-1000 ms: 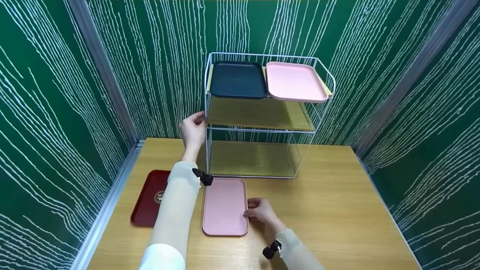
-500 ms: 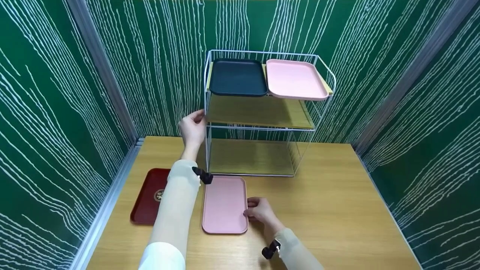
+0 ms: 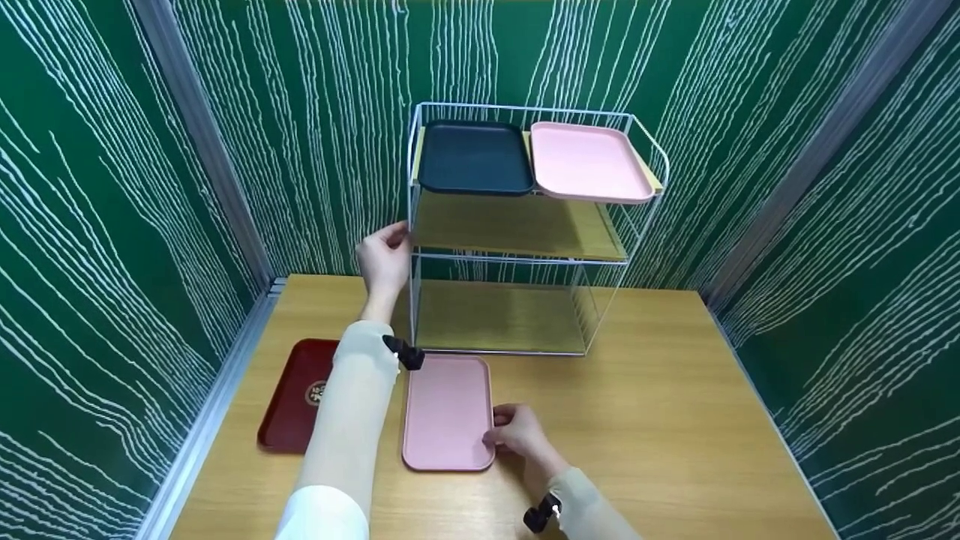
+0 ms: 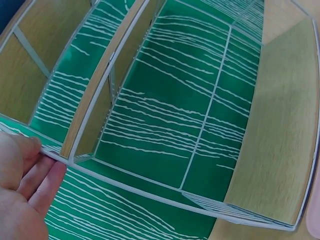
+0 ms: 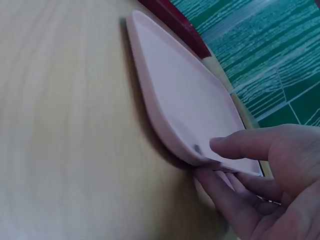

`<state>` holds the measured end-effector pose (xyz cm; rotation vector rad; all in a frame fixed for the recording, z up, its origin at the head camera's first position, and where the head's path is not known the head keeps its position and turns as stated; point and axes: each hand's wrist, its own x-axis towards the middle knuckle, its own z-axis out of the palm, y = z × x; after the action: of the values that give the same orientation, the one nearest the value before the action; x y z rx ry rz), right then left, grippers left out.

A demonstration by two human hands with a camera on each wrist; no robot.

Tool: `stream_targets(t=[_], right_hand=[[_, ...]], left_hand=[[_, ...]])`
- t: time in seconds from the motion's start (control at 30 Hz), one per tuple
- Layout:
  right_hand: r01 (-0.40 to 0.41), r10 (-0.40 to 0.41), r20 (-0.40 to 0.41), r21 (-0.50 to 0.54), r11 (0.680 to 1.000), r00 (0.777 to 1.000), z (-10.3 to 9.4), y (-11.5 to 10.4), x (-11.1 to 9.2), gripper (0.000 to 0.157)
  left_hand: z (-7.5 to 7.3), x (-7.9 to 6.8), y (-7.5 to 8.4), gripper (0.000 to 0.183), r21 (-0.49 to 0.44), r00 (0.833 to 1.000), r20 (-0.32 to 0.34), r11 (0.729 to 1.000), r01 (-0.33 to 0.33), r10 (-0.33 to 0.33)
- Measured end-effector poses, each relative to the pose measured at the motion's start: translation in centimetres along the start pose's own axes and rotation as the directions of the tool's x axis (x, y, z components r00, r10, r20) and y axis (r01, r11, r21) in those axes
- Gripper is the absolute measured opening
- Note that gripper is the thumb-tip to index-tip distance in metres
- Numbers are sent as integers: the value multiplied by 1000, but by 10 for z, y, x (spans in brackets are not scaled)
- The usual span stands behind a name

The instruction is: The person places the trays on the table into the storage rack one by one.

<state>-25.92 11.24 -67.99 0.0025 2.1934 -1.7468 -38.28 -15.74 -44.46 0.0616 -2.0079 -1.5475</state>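
Observation:
A white wire rack with wooden shelves (image 3: 517, 225) stands at the back of the table. My left hand (image 3: 384, 262) holds its left side wire by the middle shelf; in the left wrist view the fingers (image 4: 45, 185) meet the wire at the shelf's end. In front of the rack a pink rectangular tray (image 3: 448, 412) lies on the table. With my right hand (image 3: 523, 433) I pinch its right edge near the front corner. The right wrist view has the thumb (image 5: 235, 142) over the rim and the other fingers beneath, with that tray edge slightly raised.
On the top shelf sit a dark navy tray (image 3: 476, 157) and a second pink tray (image 3: 592, 163), side by side. A dark red tray (image 3: 292, 397) lies at the left, partly behind my left forearm. Green patterned walls (image 3: 862, 247) enclose the table.
My right hand has shifted slightly toward the front along the pink tray's edge. The left hand keeps its place on the rack, and the trays look unmoved.

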Motion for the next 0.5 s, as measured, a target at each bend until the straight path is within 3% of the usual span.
stream_targets(t=[0.37,0.5], right_hand=[[74,-74,5,-1,997,997,3,3,-14,62],[46,-46,-6,10,999,999,2,5,-13,61]], left_hand=[[2,1,0,23,22,999,-16,998,-50,51],[2,-2,-2,23,4,1000,-8,1000,-30,30]])
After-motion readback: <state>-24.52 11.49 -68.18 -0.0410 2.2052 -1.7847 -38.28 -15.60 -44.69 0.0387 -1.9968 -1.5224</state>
